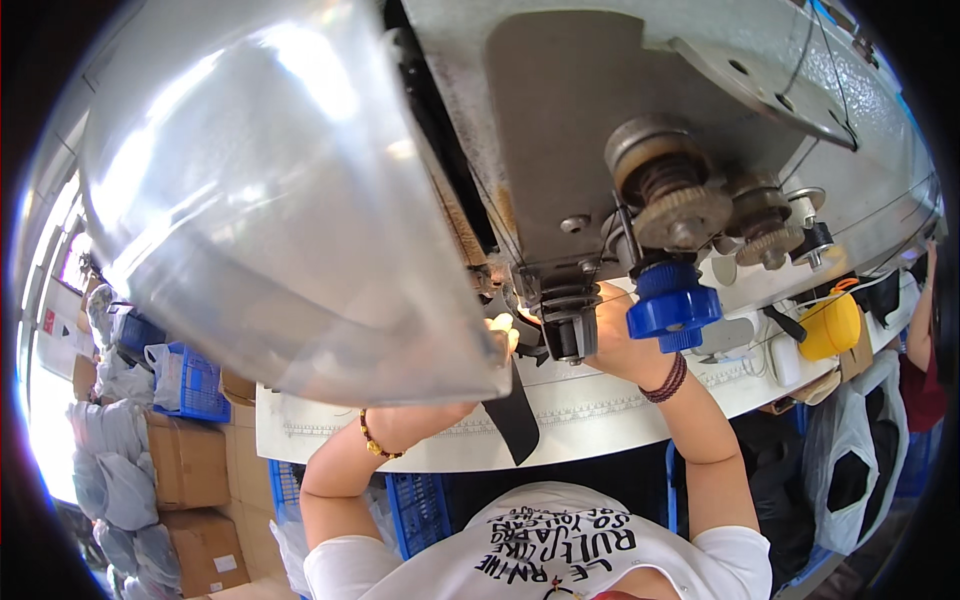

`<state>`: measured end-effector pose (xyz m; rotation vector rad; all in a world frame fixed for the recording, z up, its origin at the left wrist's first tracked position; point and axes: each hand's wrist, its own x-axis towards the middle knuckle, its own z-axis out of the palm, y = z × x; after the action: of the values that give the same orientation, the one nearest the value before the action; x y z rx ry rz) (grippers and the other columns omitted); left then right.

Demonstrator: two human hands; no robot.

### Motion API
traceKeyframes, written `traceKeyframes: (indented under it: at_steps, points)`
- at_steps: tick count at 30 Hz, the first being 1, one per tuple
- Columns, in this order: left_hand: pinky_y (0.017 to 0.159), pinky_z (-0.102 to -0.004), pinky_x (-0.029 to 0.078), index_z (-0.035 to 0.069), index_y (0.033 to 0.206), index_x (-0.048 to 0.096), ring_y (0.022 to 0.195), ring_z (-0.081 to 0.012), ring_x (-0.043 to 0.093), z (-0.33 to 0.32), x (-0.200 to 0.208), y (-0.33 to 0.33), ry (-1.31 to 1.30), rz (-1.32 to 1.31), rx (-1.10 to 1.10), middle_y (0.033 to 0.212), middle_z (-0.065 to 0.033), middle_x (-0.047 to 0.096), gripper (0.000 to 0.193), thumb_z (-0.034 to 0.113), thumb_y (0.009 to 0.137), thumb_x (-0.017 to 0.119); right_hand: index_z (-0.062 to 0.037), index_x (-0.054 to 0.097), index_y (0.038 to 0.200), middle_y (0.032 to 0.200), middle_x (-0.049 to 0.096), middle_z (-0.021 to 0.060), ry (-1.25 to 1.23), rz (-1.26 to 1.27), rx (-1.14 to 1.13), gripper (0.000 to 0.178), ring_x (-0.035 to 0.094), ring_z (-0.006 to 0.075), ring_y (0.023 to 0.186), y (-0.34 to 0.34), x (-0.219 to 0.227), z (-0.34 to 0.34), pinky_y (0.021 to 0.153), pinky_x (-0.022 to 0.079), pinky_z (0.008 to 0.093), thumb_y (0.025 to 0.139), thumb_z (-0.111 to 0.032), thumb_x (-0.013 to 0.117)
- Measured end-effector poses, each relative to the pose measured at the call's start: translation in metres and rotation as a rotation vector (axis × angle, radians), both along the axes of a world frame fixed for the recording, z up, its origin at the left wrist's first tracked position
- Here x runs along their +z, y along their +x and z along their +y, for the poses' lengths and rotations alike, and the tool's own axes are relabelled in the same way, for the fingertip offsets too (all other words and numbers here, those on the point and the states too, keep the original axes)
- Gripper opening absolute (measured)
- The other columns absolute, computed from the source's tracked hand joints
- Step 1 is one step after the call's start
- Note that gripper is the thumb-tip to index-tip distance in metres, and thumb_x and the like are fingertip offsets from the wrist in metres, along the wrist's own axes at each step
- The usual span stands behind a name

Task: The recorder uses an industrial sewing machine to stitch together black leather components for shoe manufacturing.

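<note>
The black strip lies on my white worktop, its loose tail pointing towards me, close to the front edge. Its other end runs up between my hands and is lost under the machine, so I can't tell its full length or what it joins.

It looks like cloth or webbing, and I'd judge it light and soft, with enough body to lie flat but too little to be pushed from the tail without buckling. The dull surface suggests it won't be very slippery, and nothing about it seems fragile; a crease or twist is the likelier trouble.

My left hand is just beside it, mostly behind the see-through cover. The fingertips show past the cover's edge, bent and close together, but I can't tell whether they grip the strip. My right hand is on the far side of the strip, behind the blue knob; its fingers are hidden, so I can't say whether they're spread or pinching anything.

The best hold, I think, is a light, flat pinch across both edges, near the machine yet clear of its moving parts, leaving the tail free.
</note>
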<state>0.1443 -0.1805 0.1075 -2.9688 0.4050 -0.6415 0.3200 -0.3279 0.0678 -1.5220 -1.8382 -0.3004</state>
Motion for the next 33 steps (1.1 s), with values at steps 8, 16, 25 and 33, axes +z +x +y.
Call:
traceKeyframes:
  at_steps: [8, 16, 25, 33]
  points:
    - [0.045, -0.0259, 0.041, 0.009, 0.064, 0.056, 0.058, -0.0166, 0.049, -0.017, 0.012, 0.012, -0.142, -0.170, -0.019, 0.057, -0.0005, 0.044, 0.016, 0.010, 0.049, 0.061, -0.0061, 0.062, 0.092, 0.085, 0.063, 0.0072, 0.065, 0.070, -0.057, 0.033, 0.061, 0.0235, 0.080, -0.005, 0.007, -0.003, 0.076, 0.048, 0.0355, 0.060, 0.000, 0.064]
    - [0.050, -0.0273, 0.043, 0.007, 0.062, 0.053, 0.063, -0.0201, 0.050, -0.008, -0.001, 0.007, -0.112, -0.176, -0.003, 0.061, -0.0024, 0.048, 0.016, 0.008, 0.048, 0.062, -0.0063, 0.058, 0.086, 0.080, 0.062, 0.0064, -0.101, 0.362, -0.029, 0.018, 0.058, 0.0242, 0.077, -0.004, 0.015, -0.008, 0.076, 0.042, 0.0364, 0.067, -0.007, 0.058]
    - [0.069, -0.0322, 0.048, 0.006, 0.072, 0.057, 0.082, -0.0240, 0.058, 0.014, 0.006, 0.012, -0.201, -0.078, -0.066, 0.086, -0.0073, 0.060, 0.017, 0.003, 0.056, 0.063, -0.0070, 0.060, 0.080, 0.077, 0.060, 0.0085, 0.054, 0.296, -0.130, 0.012, 0.059, 0.0272, 0.071, -0.019, 0.007, 0.000, 0.064, 0.047, 0.0351, 0.068, -0.005, 0.060]
    - [0.078, -0.0314, 0.047, 0.007, 0.091, 0.062, 0.091, -0.0250, 0.058, 0.023, 0.017, 0.017, -0.292, -0.023, -0.188, 0.097, -0.0077, 0.060, 0.032, 0.002, 0.060, 0.064, -0.0066, 0.055, 0.069, 0.067, 0.054, 0.0060, -0.010, 0.305, -0.282, 0.004, 0.055, 0.0255, 0.063, -0.045, 0.006, 0.001, 0.057, 0.044, 0.0350, 0.067, -0.005, 0.057]
